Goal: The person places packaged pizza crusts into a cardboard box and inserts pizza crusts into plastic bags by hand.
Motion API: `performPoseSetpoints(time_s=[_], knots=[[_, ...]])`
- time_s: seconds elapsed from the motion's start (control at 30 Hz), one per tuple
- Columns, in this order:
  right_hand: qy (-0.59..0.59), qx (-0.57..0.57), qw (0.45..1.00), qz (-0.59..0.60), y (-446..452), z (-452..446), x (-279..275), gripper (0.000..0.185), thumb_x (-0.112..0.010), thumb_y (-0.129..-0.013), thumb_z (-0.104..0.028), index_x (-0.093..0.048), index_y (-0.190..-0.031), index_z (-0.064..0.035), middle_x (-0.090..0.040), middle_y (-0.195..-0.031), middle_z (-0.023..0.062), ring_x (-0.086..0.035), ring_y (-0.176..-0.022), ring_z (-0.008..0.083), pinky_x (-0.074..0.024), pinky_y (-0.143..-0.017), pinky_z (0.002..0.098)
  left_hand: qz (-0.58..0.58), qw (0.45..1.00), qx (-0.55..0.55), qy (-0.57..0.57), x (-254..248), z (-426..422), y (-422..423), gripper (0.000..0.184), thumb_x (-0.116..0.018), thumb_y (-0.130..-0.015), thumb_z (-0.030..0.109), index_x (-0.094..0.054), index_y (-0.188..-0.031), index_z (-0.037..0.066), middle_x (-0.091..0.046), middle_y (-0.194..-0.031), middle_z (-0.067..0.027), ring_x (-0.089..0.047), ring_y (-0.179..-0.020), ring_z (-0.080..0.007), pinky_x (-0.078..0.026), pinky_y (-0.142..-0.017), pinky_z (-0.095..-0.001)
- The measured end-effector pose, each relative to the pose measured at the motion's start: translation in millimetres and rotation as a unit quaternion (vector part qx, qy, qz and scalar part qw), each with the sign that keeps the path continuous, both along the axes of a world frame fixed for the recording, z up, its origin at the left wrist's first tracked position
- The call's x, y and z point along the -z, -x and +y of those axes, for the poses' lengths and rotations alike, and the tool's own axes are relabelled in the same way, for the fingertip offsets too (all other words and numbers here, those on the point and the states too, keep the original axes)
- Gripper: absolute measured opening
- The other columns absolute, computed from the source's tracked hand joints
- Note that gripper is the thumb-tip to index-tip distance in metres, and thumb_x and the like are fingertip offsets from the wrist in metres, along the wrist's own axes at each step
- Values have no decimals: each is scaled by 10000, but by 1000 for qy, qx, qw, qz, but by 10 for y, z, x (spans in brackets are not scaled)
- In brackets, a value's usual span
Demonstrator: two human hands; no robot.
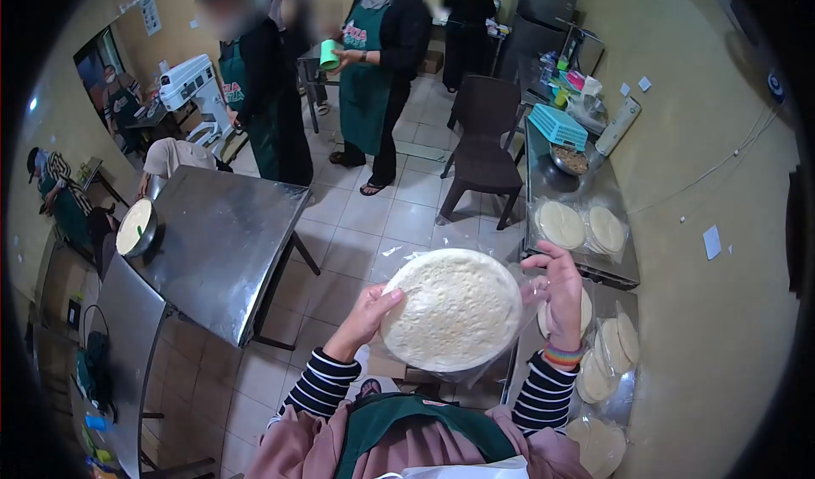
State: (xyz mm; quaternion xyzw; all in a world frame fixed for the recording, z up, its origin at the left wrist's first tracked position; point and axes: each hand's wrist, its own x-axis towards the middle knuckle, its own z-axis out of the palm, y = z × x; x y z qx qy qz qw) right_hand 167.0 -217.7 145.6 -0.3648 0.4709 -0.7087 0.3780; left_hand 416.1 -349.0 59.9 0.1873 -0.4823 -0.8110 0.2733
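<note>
Soft indoor light, fisheye bend; black corners

The flatbread [452, 311] is a round, pale cream disc, its broad face dimpled and finely pitted, its rim smooth and whole. It is held up, face toward the camera, left of the counter [543, 173] and its left edge. The left hand [369, 316] grips its left rim, thumb on top. Clear, crinkled plastic [390, 258] shows around the disc, reaching the right hand [558, 292]; whether it covers the face cannot be told.
</note>
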Motion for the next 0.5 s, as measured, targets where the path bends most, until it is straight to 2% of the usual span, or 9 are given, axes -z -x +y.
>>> performPoseSetpoints(time_s=[0.03,0.07,0.1,0.13,0.27,0.33,0.4,0.47,0.5], knots=[[-1,-4,1000,-1,33,-12,-28,369,-574,-835,-159,-428,-1133,0,-542,-909,59,-537,-644,70,-454,-570,167,-9,1000,0,17,-21,-13,-38,356,-534,-850,260,-558,-1036,-42,-612,-920,-61,-568,-809,-97,-443,-740,-229],[-89,-85,984,131,16,-34,-66,385,-601,-816,-154,-440,-1126,7,-547,-921,56,-540,-674,64,-448,-584,165,-9,1000,-3,16,-27,-24,-109,356,-534,-850,260,-558,-1036,-42,-612,-920,-61,-568,-809,-97,-443,-740,-229],[-174,-162,936,259,-39,-56,-105,402,-628,-797,-149,-451,-1119,15,-551,-933,53,-543,-704,58,-443,-598,163,-17,999,-6,33,-32,-36,-173,365,-536,-848,264,-554,-1041,-45,-611,-919,-59,-565,-810,-95,-440,-736,-226],[-145,-187,951,201,-163,-99,-102,382,-647,-775,-115,-490,-1088,36,-570,-930,45,-537,-739,52,-437,-629,170,-25,998,-8,50,-41,-46,-203,375,-539,-846,268,-551,-1046,-49,-610,-917,-58,-562,-811,-94,-438,-732,-224],[-190,-180,942,211,-311,-208,12,324,-634,-784,-107,-534,-1044,58,-601,-854,36,-548,-753,64,-450,-671,202,-23,997,-36,57,-21,-60,-390,379,-538,-846,281,-558,-1029,-50,-607,-906,-52,-552,-802,-84,-435,-721,-222],[-188,-202,938,210,-384,-280,-52,318,-632,-787,-109,-536,-1040,59,-603,-852,40,-548,-751,62,-449,-669,201,2,998,66,23,-90,-140,-545,386,-516,-858,312,-573,-991,-45,-608,-889,-45,-548,-779,-78,-435,-713,-227],[-183,-240,929,217,-496,-363,-91,301,-624,-794,-108,-543,-1028,63,-610,-845,47,-548,-736,55,-445,-659,190,-16,995,91,32,-111,-219,-594,403,-505,-862,335,-575,-985,-42,-608,-885,-45,-551,-776,-78,-438,-708,-226],[-178,-226,937,196,-617,-419,-90,301,-622,-796,-109,-544,-1033,59,-613,-841,47,-550,-731,56,-446,-647,188,-31,993,108,45,-108,-220,-641,421,-494,-866,357,-577,-980,-40,-609,-881,-46,-555,-772,-78,-441,-703,-224],[-170,-218,944,179,-646,-419,-81,301,-620,-798,-110,-544,-1037,56,-617,-837,47,-553,-726,56,-446,-635,186,-31,996,79,23,-98,-192,-631,432,-489,-868,365,-572,-988,-41,-611,-880,-52,-565,-768,-86,-448,-699,-226]])
